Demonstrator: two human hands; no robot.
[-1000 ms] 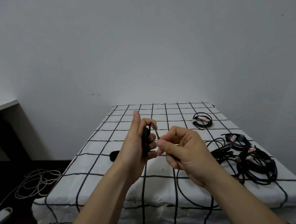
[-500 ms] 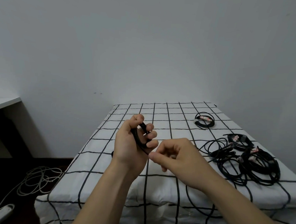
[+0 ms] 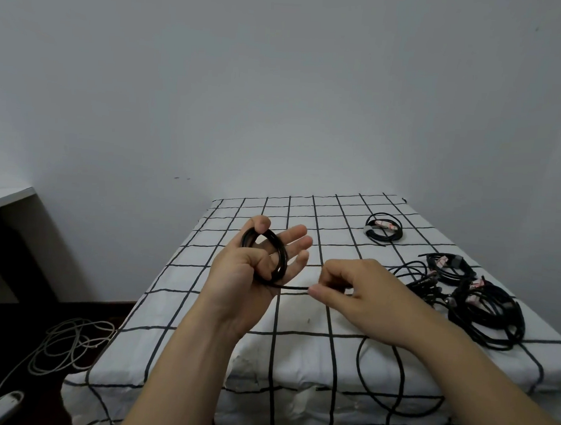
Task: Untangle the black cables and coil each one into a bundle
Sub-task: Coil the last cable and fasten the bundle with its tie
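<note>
The black cable coil (image 3: pixel 282 257) hung around my left hand (image 3: pixel 236 276), thumb pinning it; my right hand (image 3: pixel 356 287) pinched the free length (image 3: pixel 293 287) taut for the next turn.

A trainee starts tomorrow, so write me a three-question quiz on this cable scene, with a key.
1. True or false: the left hand holds a coil of black cable.
2. The right hand pinches: A the strand leading from the coil; B scissors; C nothing.
3. Fill in: the tangled pile lies to the right hand's ___ side.
Key: 1 true; 2 A; 3 right.
</note>
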